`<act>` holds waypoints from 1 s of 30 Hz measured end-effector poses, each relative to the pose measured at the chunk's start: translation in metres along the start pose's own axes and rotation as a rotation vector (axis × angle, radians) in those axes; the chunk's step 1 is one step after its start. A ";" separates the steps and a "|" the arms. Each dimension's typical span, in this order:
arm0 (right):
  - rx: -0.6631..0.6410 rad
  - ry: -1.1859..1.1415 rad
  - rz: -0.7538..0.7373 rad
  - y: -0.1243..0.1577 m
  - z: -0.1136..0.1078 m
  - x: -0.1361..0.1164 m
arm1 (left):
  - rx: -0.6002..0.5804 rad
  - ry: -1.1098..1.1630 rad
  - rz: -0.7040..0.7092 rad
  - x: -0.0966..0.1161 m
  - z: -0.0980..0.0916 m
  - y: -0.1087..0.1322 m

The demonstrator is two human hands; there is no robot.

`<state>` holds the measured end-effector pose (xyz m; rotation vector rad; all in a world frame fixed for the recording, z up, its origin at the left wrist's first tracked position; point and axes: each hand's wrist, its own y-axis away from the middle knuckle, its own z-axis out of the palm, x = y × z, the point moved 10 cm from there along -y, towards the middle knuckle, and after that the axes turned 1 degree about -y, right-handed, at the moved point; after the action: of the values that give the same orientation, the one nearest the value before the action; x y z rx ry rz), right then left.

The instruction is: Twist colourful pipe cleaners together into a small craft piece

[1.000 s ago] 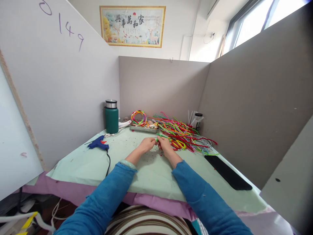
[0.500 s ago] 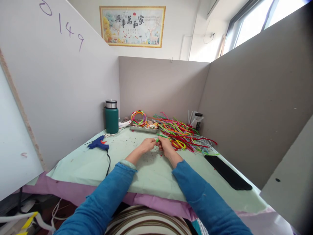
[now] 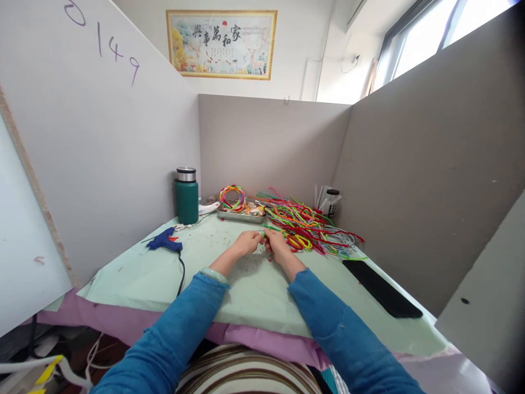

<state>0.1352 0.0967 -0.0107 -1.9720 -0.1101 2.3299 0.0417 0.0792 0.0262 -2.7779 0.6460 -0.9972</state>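
My left hand (image 3: 248, 242) and my right hand (image 3: 275, 242) meet over the middle of the table, fingertips nearly touching. Between them is a bit of green pipe cleaner (image 3: 263, 234), pinched from both sides. Most of it is hidden by my fingers. A green strand (image 3: 270, 227) shows just beyond my right hand; whether it belongs to the same piece I cannot tell. Behind and right of my hands lies a loose heap of coloured pipe cleaners (image 3: 301, 219).
A metal tray (image 3: 241, 217) at the back bears a ring of coloured pipe cleaners (image 3: 232, 198). To the left are a green bottle (image 3: 187, 197) and a blue glue gun (image 3: 164, 239) with its cord. A black flat object (image 3: 381, 288) lies at right, near a black-lidded jar (image 3: 331, 201).
Less of the green pipe cleaner shows between my fingertips than half a second ago. My hands and arms have hardly moved.
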 end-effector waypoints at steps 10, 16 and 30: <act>-0.005 0.067 -0.053 -0.001 0.000 -0.003 | -0.066 0.134 -0.041 -0.010 0.010 -0.002; -0.015 0.192 -0.101 -0.006 0.001 -0.002 | -0.171 0.284 -0.057 -0.010 0.019 0.002; -0.035 0.421 -0.226 -0.007 0.001 -0.011 | -0.234 0.328 -0.084 -0.012 0.030 0.004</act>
<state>0.1366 0.1026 0.0010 -2.2809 -0.3242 1.7502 0.0506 0.0798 -0.0053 -2.8837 0.7324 -1.5065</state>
